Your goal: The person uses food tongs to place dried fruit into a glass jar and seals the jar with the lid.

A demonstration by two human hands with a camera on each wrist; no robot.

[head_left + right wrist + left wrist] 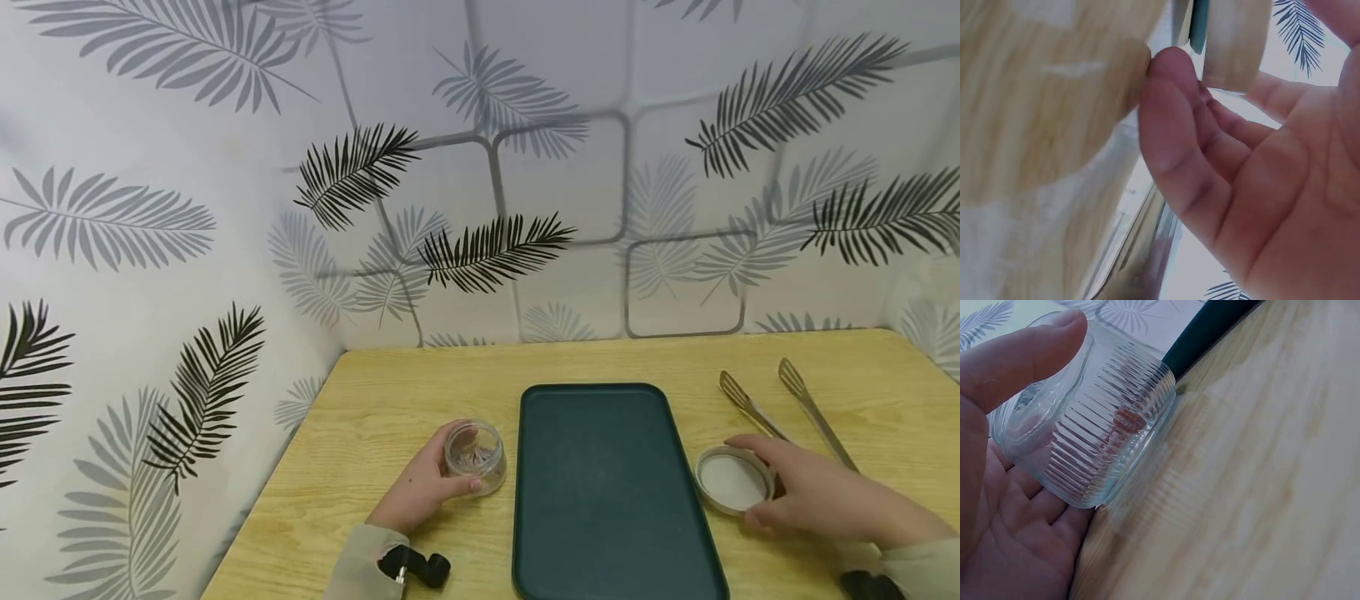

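Note:
My left hand [429,483] grips a clear glass jar [491,472], thumb on the near side and fingers around the far side. The jar has no lid on it, and small brownish bits lie inside. In the left wrist view the ribbed wall of the jar [1094,434] shows, its base at the tabletop. Right of the tray, my right hand [821,492] holds a round lid [733,481] by its edge, its pale inner face turned up. In the right wrist view the tan side of the lid [1235,47] stands beyond the curled fingers [1169,125].
A dark green rectangular tray [600,492] lies between the hands. Behind the right hand are two metal arms with slotted ends, like tongs [813,408]; their near ends are partly hidden. The wooden table [420,375] meets a leaf-patterned curtain [555,292] at the back and left.

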